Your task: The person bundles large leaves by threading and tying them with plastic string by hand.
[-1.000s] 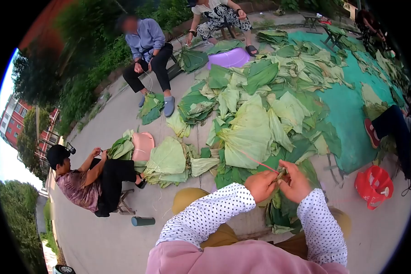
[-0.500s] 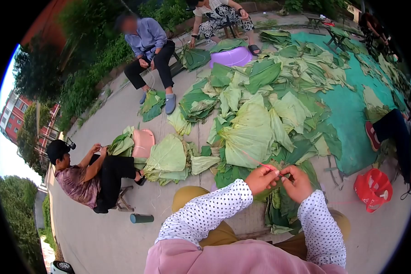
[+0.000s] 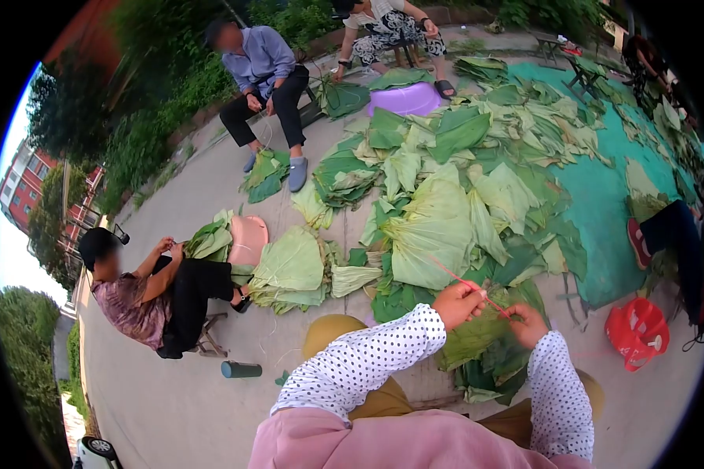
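Note:
A thin red string (image 3: pixel 489 302) is stretched between my hands, in front of my knees. My left hand (image 3: pixel 459 306) is closed on it, with a loose end trailing up and left over the pale leaves. My right hand (image 3: pixel 528 325) pinches the string's other side, lower and to the right. Beneath both hands lies a stack of large green leaves (image 3: pixel 485 340), partly hidden by my fingers. Just beyond my left hand a big light-green leaf (image 3: pixel 430 230) is spread over the heap.
A red plastic basket (image 3: pixel 637 332) stands at the right, beside a teal ground sheet (image 3: pixel 602 227). Leaf heaps spread ahead, near a purple basin (image 3: pixel 403 99) and a pink basin (image 3: pixel 248 241). Several people sit around. A dark green cylinder (image 3: pixel 241 370) lies at the left.
My hands have moved apart, and the red string between them now shows as a longer stretch. My right hand has shifted slightly right and down. The view has turned slightly.

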Available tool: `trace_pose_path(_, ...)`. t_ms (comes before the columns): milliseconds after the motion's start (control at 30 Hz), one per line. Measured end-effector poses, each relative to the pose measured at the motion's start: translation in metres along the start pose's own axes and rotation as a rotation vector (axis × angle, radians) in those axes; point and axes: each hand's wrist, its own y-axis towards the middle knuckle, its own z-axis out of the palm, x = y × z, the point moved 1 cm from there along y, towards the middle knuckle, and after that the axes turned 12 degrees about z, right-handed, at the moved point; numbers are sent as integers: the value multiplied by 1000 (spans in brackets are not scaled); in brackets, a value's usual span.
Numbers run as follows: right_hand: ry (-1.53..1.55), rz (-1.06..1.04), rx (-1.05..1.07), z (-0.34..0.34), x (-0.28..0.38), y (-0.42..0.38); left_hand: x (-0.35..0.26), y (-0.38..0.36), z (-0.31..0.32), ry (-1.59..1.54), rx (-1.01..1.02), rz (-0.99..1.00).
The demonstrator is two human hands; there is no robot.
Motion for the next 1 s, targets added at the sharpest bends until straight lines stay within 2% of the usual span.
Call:
trace_pose_path(133, 5, -136, 31, -7, -56, 15, 8, 2, -3, 13, 3, -3)
trace_pose_path(200, 19, 27, 80, -10, -75, 16, 10, 2, -3, 18, 9, -5)
trace_pose_path(233, 19, 26, 83, -11, -85, 16, 10, 1, -3, 33, 6, -15)
trace_pose_path(300, 5, 225, 96, -13, -109, 18, 9, 0, -2, 48, 0, -25)
trace_pose_path(333, 5, 224, 99, -14, -127, 21, 8, -1, -1, 51, 2, -30)
trace_pose_path(400, -270, 186, 7, -21, -172, 32, 9, 0, -1, 54, 0, -36)
trace_pose_path(433, -396, 197, 35, -29, -174, 33, 10, 1, -1, 36, 8, -43)
trace_pose_path(467, -396, 196, 37, -33, -177, 30, 12, 2, 0, 18, 16, -49)
trace_pose_path(533, -967, 473, -76, -37, -124, 3, 13, 3, -2, 26, 18, -43)
trace_pose_path(567, -965, 468, -74, -39, -122, 4, 13, 3, -2, 31, 25, -36)
trace_pose_path(633, -949, 786, -67, -42, -124, 2, 10, 3, 2, 24, 28, -47)
trace_pose_path(733, -972, 875, 32, -52, -137, 7, 11, 4, 5, 0, 37, -53)
trace_pose_path(767, -972, 877, 31, -49, -139, 9, 11, 4, 5, -12, 38, -47)
trace_pose_path(833, -1002, 781, -111, -35, -98, 7, 8, 2, 3, -3, 30, -62)
trace_pose_path(900, -957, 437, -118, -23, -115, 21, 6, -1, 3, -2, 33, -84)
trace_pose_path(933, -659, 237, -86, -19, -113, 24, 6, -3, 4, 1, 25, -73)
trace_pose_path(967, -378, 228, 28, -11, -64, 19, 7, -2, 6, 3, 17, -62)
trace_pose_path(1000, 65, 164, 181, 2, -97, 19, 16, -5, 16, -31, 28, -80)
